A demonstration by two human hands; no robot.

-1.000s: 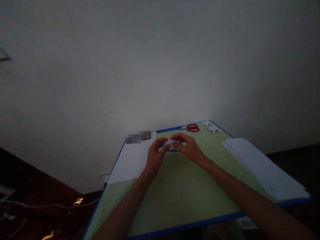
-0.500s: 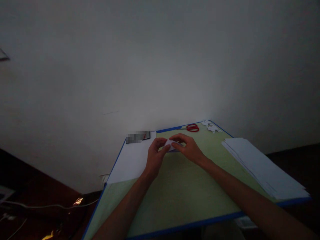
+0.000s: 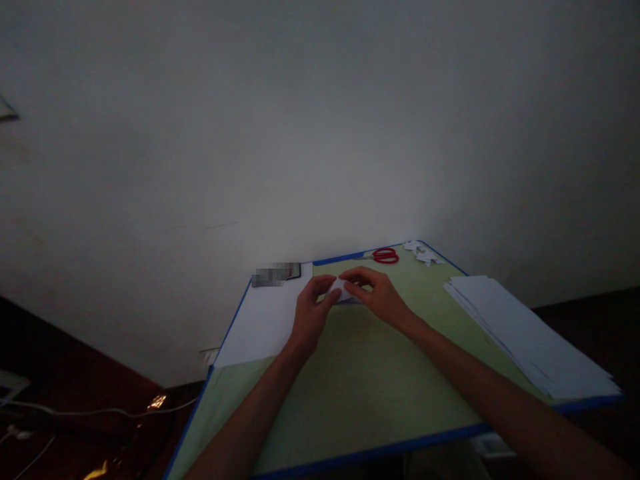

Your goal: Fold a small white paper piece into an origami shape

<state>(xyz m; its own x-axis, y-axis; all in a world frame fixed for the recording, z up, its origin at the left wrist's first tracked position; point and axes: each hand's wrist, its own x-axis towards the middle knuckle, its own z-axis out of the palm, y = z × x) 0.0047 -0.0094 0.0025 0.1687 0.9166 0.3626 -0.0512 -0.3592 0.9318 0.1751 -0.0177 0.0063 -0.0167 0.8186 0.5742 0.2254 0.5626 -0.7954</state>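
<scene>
A small piece of folded white paper (image 3: 342,291) is held between my two hands, over the middle of the table. My left hand (image 3: 314,305) pinches its left side, with the thumb on the near face. On the other side, my right hand (image 3: 375,293) grips the paper between thumb and fingers. Fingers hide much of the paper, so its full shape cannot be made out.
The green tabletop (image 3: 370,387) has blue edging and meets the wall. Red-handled scissors (image 3: 385,256) and folded paper pieces (image 3: 427,257) lie at the back. A paper stack (image 3: 525,333) is at right; a white sheet (image 3: 260,327) and phone-like device (image 3: 294,271) at left.
My hands stay almost in place around the folded paper. The right thumb and fingers have shifted very slightly on it.
</scene>
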